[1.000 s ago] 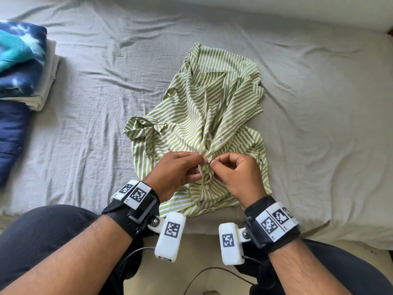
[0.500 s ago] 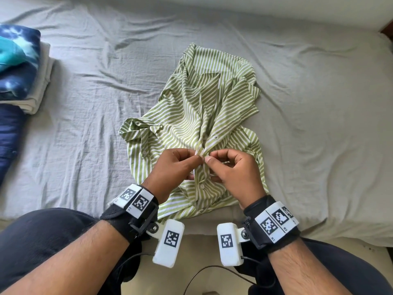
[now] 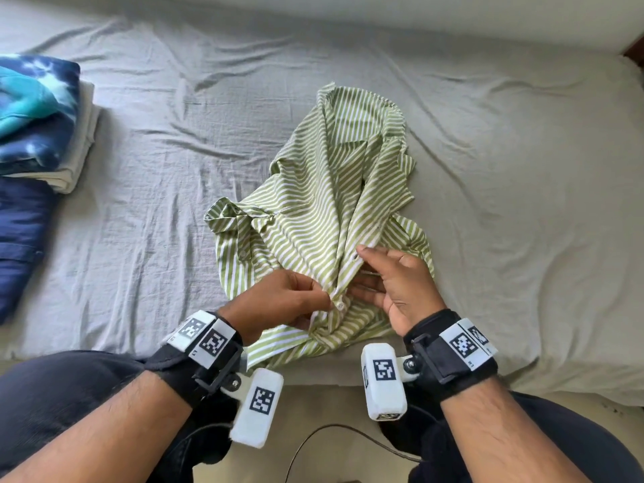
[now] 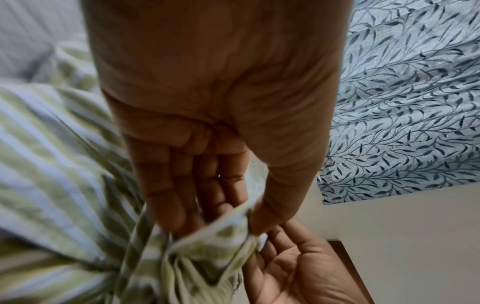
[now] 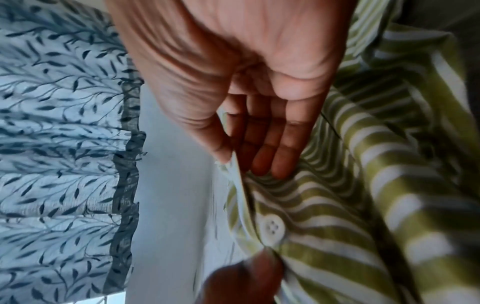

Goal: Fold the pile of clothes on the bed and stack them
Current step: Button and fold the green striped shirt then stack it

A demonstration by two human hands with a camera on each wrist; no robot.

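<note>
A green-and-white striped shirt (image 3: 324, 203) lies crumpled on the grey bed sheet (image 3: 522, 169), its hem at the near edge. My left hand (image 3: 324, 298) pinches the front placket beside a white button (image 3: 339, 305). In the left wrist view its thumb and fingers (image 4: 221, 224) clamp a fold of the striped cloth (image 4: 52, 164). My right hand (image 3: 359, 270) sits just to the right and slightly farther up the placket. In the right wrist view its thumb and fingers (image 5: 239, 162) pinch the fabric edge above a button (image 5: 271, 227).
A stack of folded clothes (image 3: 35, 116), tie-dye blue on top, stands at the bed's left side with a navy garment (image 3: 17, 245) in front of it. The bed's near edge runs under my wrists. A cable (image 3: 331, 434) lies on the floor. A leaf-patterned curtain (image 4: 415, 102) hangs behind.
My right hand left the spot where both hands pinched together and slid up the placket with its fingers more spread. The left hand kept its pinch by the button.
</note>
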